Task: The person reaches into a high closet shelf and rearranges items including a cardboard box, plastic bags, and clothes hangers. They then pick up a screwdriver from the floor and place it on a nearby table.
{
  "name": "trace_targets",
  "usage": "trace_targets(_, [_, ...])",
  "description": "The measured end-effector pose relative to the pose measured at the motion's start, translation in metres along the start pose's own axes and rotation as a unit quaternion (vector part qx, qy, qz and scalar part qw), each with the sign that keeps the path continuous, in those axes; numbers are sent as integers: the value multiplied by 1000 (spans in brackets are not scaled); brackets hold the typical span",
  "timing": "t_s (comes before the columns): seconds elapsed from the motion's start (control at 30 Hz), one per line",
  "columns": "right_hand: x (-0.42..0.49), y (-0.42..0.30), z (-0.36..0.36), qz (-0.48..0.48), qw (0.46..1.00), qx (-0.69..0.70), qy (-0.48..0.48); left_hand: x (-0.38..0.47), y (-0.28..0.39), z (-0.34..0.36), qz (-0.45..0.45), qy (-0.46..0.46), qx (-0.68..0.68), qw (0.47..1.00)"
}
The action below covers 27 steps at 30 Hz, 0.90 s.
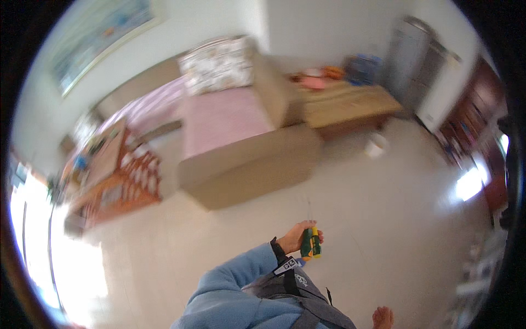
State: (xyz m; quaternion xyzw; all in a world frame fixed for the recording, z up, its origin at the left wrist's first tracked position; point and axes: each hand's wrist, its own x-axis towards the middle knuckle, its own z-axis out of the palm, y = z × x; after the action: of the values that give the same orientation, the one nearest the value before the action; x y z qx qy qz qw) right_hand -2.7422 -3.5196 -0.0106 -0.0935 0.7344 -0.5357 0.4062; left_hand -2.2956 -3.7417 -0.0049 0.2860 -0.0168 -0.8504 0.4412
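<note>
My left hand (292, 239), in a blue sleeve with a black band at the wrist, is closed around hand tools held out over the floor. Two handles show in it: a dark green one (306, 243) and a yellow-and-green one (316, 243). They look like screwdrivers, with thin blurred shafts pointing away from me. Just below the handles is a small blue and orange piece (303, 260); whether I hold it cannot be told. A grey apron or bag with black straps (306, 288) covers my front. My right hand is out of view.
Ahead stands a beige sofa (246, 164) with pink covers and a patterned cushion (218, 66). A low wooden table (349, 103) holds blurred items; a white bucket (376, 146) stands near it. At left is an orange-brown wooden table (102, 164). What looks like a bare foot (383, 317) shows below.
</note>
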Motion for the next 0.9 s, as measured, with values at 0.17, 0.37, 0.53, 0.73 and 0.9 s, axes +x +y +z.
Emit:
trace_targets(0.17, [59, -64, 94, -20, 964, -102, -246, -97, -22, -22, 159, 131, -28, 978])
trace_targets(0.37, [-68, -5, 214, -142, 839, -235, -470, -269, -14, -154, 327, 221, -65, 916])
trace_targets(0.53, [-132, 19, 260, 5, 836, -251, -488, -351, 17, -211, 396, 203, -144, 884])
trace_targets(0.73, [-211, 57, 382, -46, 814, -235, -529, -451, 84, -297, 466, 174, -109, 861])
trace_targets(0.9, [-331, 85, 480, -65, 711, -304, -630, -542, 116, -360, 469, 159, -138, 858])
